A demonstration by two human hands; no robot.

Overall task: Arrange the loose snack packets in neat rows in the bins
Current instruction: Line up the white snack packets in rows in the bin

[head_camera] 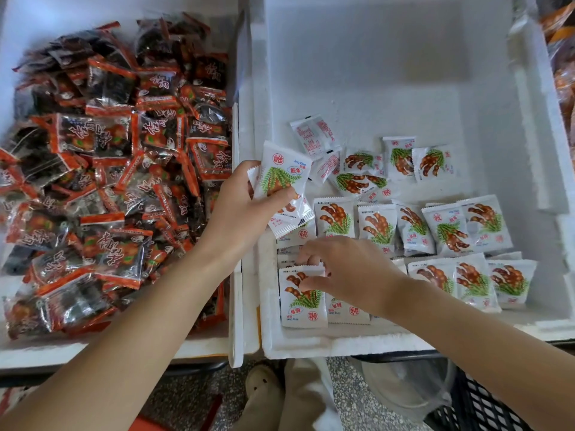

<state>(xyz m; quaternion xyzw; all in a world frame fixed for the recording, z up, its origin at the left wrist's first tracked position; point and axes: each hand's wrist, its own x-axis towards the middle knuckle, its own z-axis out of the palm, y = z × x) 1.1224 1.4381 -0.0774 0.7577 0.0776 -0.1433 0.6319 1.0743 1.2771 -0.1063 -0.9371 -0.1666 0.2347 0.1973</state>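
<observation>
White tamarind snack packets lie in a white foam bin (367, 73). My left hand (245, 206) grips a small stack of these packets (281, 175) above the bin's left edge. My right hand (345, 269) reaches down at the bin's near left corner, its fingertips pinching the top edge of a packet (303, 298) that stands at the front of a short stack. Two rough rows of packets (432, 225) run to the right, and a few loose packets (361, 169) lie scattered behind them.
To the left, a second white bin (9, 66) is heaped with dark packets with orange ends (118, 169). Orange-brown bagged goods (563, 57) show at the far right edge. Below are a speckled floor, a black crate (485, 402) and my shoe (264, 387).
</observation>
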